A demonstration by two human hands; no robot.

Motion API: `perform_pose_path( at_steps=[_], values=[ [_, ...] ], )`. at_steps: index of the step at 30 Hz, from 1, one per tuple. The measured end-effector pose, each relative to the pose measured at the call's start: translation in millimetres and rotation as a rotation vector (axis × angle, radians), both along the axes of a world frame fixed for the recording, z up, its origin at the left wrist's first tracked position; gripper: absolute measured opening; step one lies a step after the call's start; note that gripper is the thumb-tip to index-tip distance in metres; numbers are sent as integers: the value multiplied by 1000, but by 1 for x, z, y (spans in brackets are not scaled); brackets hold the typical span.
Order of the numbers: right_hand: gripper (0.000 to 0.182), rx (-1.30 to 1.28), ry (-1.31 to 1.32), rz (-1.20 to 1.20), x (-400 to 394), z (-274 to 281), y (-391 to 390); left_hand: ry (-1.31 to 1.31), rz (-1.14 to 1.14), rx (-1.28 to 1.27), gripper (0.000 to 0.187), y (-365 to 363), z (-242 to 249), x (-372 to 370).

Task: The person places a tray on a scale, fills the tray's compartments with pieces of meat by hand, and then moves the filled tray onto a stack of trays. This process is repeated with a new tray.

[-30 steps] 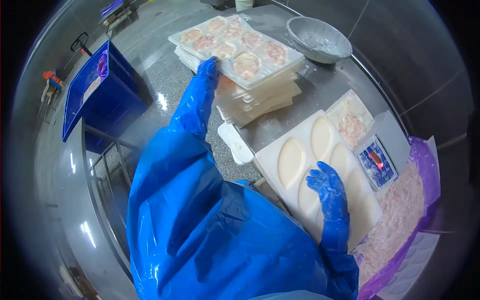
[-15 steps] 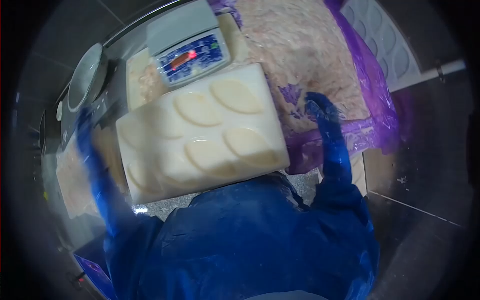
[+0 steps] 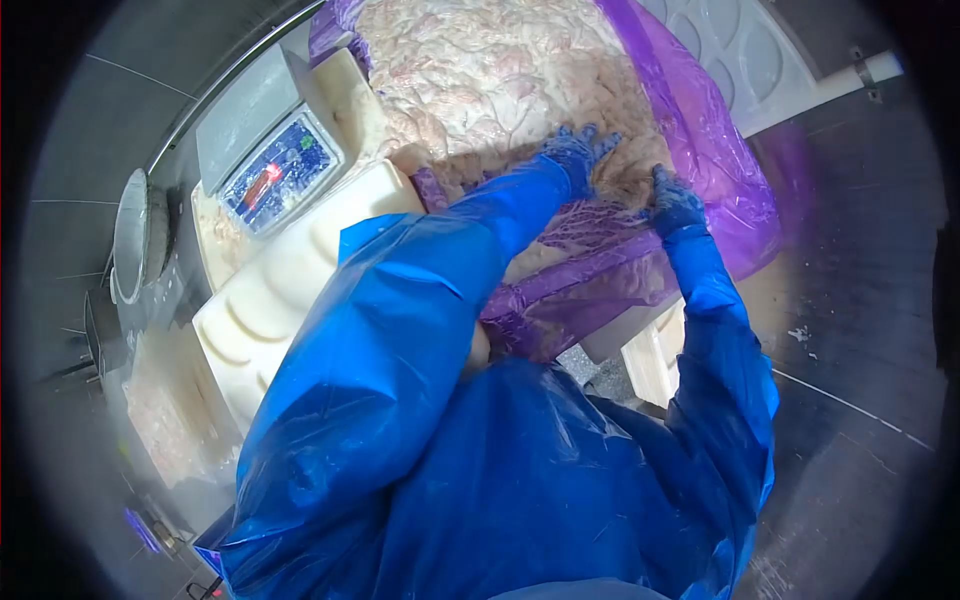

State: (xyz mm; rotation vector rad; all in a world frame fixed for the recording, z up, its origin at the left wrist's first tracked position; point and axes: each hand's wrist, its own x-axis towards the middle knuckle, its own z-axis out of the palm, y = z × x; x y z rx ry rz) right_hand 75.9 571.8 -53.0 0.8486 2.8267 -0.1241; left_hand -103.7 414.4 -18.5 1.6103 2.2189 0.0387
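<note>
Our left hand (image 3: 580,160) lies on the pale meat (image 3: 480,70) with its fingers spread apart. Our right hand (image 3: 678,203) is just beside it, at the meat's right edge near the purple liner (image 3: 735,180); we cannot tell whether it grasps anything. The meat lies heaped in that liner, ahead of us. Our left sleeve (image 3: 400,290) crosses in front of the white mould (image 3: 275,285), hiding many of its hollows. Just beyond the mould stands a scale (image 3: 250,130), its display glowing red. Farther left we have a bowl (image 3: 135,240) and, nearer us, a blurred stack of trays (image 3: 165,415). Past the liner, on the right, lies a white tray (image 3: 790,75) with oval hollows.
</note>
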Motion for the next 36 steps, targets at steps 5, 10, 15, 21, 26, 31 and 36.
perform_pose_path(
  at_steps=[5, 10, 15, 21, 26, 31, 36],
  values=[
    [79, -163, 525, 63, -12, -58, 12, -124, 2, 166, 90, 18, -32, 3],
    [98, -138, 555, 151, -28, -92, -41, -315, 201, 300, 56, 14, -143, -4],
    [86, -623, 941, 151, -45, -56, -132, -510, 377, 470, 47, -88, -30, -2],
    [70, -694, 1278, 274, -77, 86, -287, -1043, 188, 1207, 50, -301, 117, 5],
    [61, -693, 754, 1015, -77, 124, -377, -858, 446, 856, 43, -483, 139, 39],
    [24, -598, 819, 794, -97, 110, -405, 267, 824, 605, 28, -560, 107, 76],
    [24, -337, 613, 1137, -86, 92, -451, 163, 670, 552, 24, -539, 71, 89]
  ],
)
